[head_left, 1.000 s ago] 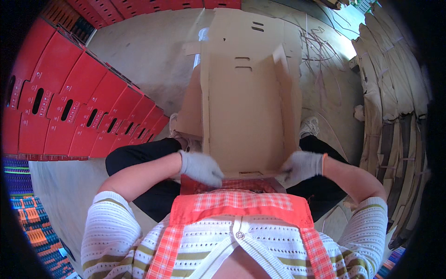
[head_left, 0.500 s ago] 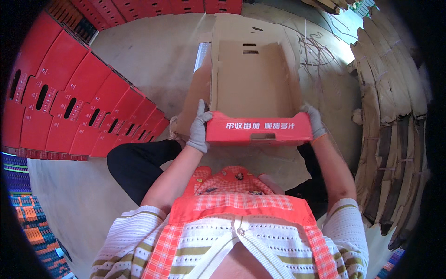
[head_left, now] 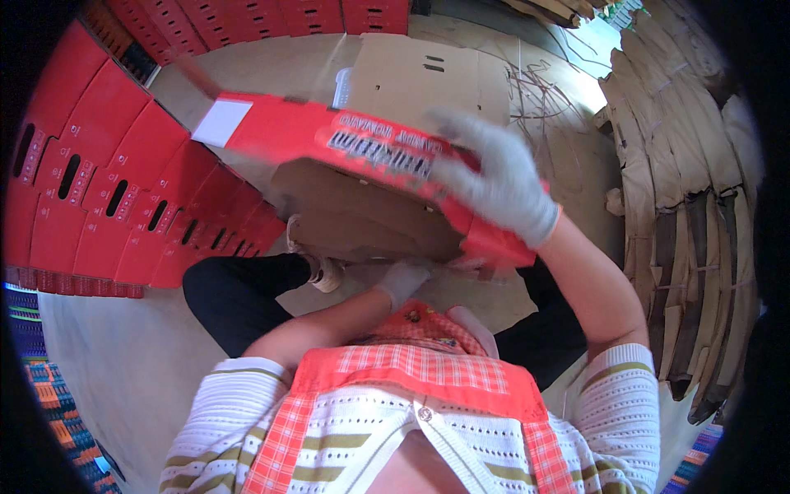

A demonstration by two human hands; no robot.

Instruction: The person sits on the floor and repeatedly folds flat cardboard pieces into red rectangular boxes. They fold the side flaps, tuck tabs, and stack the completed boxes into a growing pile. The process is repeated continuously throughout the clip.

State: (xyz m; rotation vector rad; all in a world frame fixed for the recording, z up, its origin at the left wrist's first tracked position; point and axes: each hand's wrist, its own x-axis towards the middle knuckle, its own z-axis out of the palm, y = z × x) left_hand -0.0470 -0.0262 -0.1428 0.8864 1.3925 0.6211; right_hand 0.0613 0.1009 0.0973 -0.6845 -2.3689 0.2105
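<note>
A red cardboard box, brown inside, is held tilted over the floor in front of my knees. Its long printed red side faces up and its open brown hollow turns toward me; motion blurs it. My right hand, in a pale work glove, grips the right part of the red side, fingers at the dark hand slot and thumb along the face. Lower down, my gloved left hand holds the box's near edge close to my apron, its fingertips partly hidden. Behind lies a flat brown cardboard sheet with small slots.
Red boxes are stacked in a long wall at left, with more red boxes at the far side. Bundles of brown flattened cardboard stand at right. Loose strapping lies tangled on the floor. Patterned coloured stacks sit at lower left.
The box has swung from facing away to tilted across, its red side now raised to the left. My right hand moved up and left; my left hand dropped to the near edge.
</note>
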